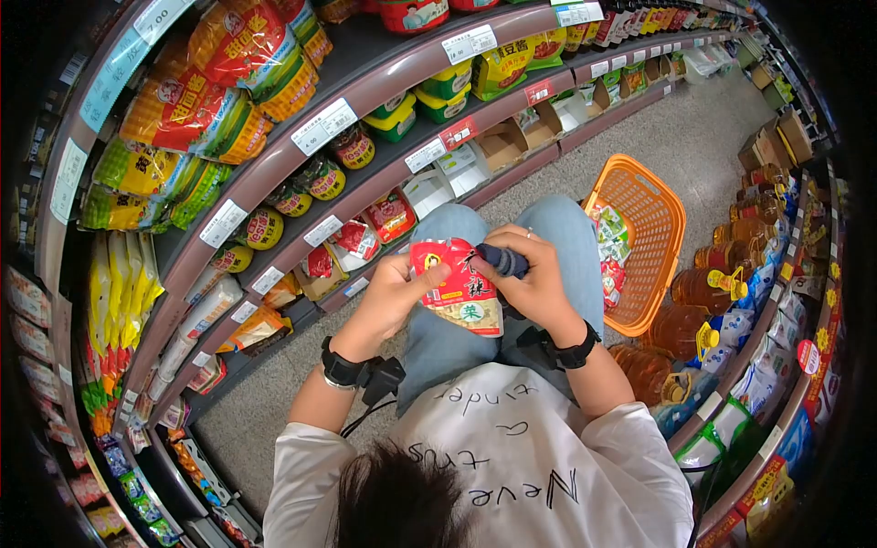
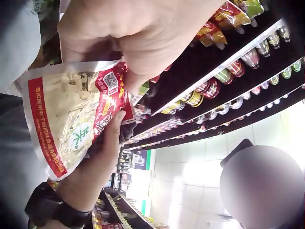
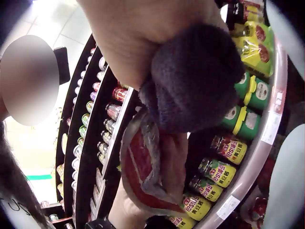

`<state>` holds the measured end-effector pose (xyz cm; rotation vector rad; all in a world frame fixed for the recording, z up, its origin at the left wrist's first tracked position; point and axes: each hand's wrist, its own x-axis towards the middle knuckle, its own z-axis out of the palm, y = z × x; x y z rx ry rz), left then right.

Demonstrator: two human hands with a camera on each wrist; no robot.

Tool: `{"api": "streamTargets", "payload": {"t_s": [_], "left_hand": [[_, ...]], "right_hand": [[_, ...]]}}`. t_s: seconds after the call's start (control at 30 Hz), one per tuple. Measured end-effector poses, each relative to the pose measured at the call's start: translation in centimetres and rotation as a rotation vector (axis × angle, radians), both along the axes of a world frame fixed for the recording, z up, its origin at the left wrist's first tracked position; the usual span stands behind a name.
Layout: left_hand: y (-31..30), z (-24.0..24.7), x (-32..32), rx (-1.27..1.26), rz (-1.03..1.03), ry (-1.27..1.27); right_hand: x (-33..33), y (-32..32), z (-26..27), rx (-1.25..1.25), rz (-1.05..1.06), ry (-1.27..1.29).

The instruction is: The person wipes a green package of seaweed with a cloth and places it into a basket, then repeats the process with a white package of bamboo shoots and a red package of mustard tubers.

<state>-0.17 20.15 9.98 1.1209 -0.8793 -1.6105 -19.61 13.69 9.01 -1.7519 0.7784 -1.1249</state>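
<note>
A red-topped pouch (image 1: 470,315) of shredded vegetables is held over the lap between both hands. My left hand (image 1: 388,297) grips its left side, with the thumb on the red front. On the other side, my right hand (image 1: 541,283) pinches the upper right edge. Against the right fingers sits a dark cloth bundle (image 1: 504,262), which in the right wrist view covers much of the fingertips. From the left wrist, the pouch's pale contents (image 2: 66,105) show through a clear panel below the red top.
An orange basket (image 1: 671,228) with several packets inside stands on the floor beside the right knee. Curved shelves with price tags (image 1: 324,125) run along the left and front. Large oil bottles (image 1: 676,331) line the right side. Jars (image 1: 324,178) stand on a lower shelf.
</note>
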Motion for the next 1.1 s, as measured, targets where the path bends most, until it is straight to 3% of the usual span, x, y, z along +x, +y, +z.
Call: {"api": "streamTargets", "payload": {"t_s": [0.33,0.43,0.5,0.6,0.7,0.8,0.83,0.93,1.03,1.1], "left_hand": [[0.0,-0.2,-0.1,-0.045,-0.064,-0.028],[0.1,0.1,-0.8,0.083,0.024,0.230],[0.0,-0.5,-1.1,0.076,0.091,0.199],[-0.5,-0.8,-1.1,0.018,0.201,0.174],[-0.9,-1.0,-1.5,0.010,0.253,0.248],[-0.5,-1.9,-3.0,0.038,0.200,0.455],[-0.5,-1.7,-3.6,0.066,0.275,0.402],[-0.8,-1.8,-3.3,0.023,0.223,0.475],[-0.4,-0.2,-4.2,0.055,0.242,0.474],[-0.8,0.4,-4.5,0.076,0.249,0.458]], "right_hand": [[-0.4,-0.2,0.5,-0.023,-0.035,0.048],[-0.4,-0.3,0.7,0.003,-0.028,0.063],[-0.4,-0.6,0.8,-0.072,-0.044,0.088],[-1.1,-0.1,2.5,-0.043,-0.451,0.135],[-0.3,1.3,2.5,-0.196,-0.435,-0.007],[2.8,3.4,-0.8,-0.496,-0.291,0.172],[3.5,3.6,-1.5,-0.619,-0.294,0.236],[2.7,1.7,-1.5,-0.566,-0.250,0.257],[2.5,0.7,0.1,-0.400,-0.348,0.213],[3.3,2.1,0.4,-0.522,-0.220,0.208]]}}
